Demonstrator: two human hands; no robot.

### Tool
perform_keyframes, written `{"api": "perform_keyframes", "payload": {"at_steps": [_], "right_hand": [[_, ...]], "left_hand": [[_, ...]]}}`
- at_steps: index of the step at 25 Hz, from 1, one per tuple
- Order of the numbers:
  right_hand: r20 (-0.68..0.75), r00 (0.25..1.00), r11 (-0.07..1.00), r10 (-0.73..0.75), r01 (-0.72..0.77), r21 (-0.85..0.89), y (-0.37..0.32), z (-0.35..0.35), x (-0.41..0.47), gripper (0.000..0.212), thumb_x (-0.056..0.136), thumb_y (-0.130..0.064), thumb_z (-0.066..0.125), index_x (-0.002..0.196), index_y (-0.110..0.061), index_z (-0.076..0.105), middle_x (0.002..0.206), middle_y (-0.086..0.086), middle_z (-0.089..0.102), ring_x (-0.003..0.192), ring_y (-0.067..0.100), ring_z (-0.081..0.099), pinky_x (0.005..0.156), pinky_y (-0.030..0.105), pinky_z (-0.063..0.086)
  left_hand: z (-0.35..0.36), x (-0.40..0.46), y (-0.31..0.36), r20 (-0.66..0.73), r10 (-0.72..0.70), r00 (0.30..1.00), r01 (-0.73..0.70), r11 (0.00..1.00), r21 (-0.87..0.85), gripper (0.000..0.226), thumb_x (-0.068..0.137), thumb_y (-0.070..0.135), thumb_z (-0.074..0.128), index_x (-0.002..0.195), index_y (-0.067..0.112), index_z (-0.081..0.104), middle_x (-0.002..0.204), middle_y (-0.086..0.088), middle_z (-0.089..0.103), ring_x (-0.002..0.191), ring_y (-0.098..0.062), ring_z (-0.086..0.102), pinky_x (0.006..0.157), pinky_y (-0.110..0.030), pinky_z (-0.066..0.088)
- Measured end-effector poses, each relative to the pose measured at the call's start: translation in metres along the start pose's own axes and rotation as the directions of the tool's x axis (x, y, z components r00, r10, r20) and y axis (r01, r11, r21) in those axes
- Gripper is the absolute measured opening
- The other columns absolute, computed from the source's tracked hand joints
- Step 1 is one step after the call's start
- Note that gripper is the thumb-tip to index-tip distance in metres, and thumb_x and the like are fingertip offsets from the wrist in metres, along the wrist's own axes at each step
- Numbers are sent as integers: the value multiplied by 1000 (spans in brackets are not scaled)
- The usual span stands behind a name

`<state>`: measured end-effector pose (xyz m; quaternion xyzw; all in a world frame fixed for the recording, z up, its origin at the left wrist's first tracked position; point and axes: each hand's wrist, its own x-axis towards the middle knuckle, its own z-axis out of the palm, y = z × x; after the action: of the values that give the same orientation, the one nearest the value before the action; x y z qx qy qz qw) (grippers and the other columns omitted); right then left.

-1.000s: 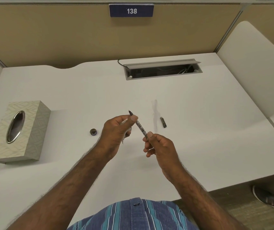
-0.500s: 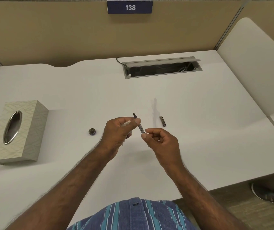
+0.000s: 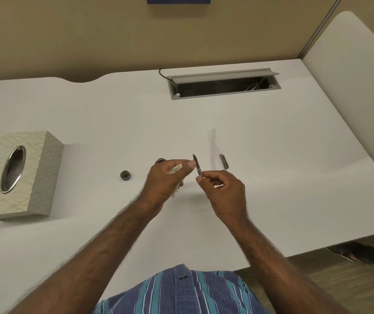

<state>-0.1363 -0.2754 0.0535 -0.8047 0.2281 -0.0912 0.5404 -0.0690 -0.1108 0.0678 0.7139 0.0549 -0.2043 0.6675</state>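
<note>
A thin dark pen insert [image 3: 197, 167] with a pointed nib stands nearly upright above the white desk [image 3: 272, 155]. My right hand [image 3: 223, 189] pinches its lower end. My left hand [image 3: 167, 177] holds a crumpled white tissue [image 3: 176, 168], and its thumb touches the insert's middle. A dark pen cap [image 3: 223, 161] lies on the desk just right of the hands. A small round dark cap [image 3: 125, 175] sits to the left, and another round dark piece [image 3: 160, 160] peeks out behind my left hand.
A patterned tissue box [image 3: 22, 173] with an oval metal opening stands at the desk's left. An open cable tray [image 3: 224, 86] is set into the desk at the back. A white divider [image 3: 349, 82] rises on the right. A shoe [image 3: 363, 252] shows on the floor.
The insert has been drawn down through my left fingers, so less of it shows between the hands. A second round dark piece has come into sight behind my left hand.
</note>
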Motion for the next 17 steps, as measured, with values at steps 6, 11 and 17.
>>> {"api": "perform_keyframes", "payload": {"at_steps": [6,11,17], "right_hand": [[-79,996,983,49,-62,-170,24,11,34,13,87,-26,84,97,-18,86,84,-6,80,81,11,75,81,21,57],[-103,992,950,73,-100,-294,33,24,57,18,88,-24,78,85,-7,80,72,10,76,79,29,71,71,25,49],[-73,992,914,104,-124,-387,38,36,67,20,89,-25,76,76,-11,77,52,-9,58,64,23,60,70,27,47]], "left_hand": [[-10,-1,-15,19,-113,993,113,993,-41,32,93,51,76,109,25,83,81,13,69,65,-9,63,71,-29,51],[-20,-4,-20,56,-142,988,145,989,-37,32,94,51,72,113,27,81,91,8,70,67,-10,64,73,-28,51],[-28,-7,-25,73,-185,980,186,983,-8,25,101,42,68,115,25,79,95,5,72,70,-9,65,60,-18,48]]}}
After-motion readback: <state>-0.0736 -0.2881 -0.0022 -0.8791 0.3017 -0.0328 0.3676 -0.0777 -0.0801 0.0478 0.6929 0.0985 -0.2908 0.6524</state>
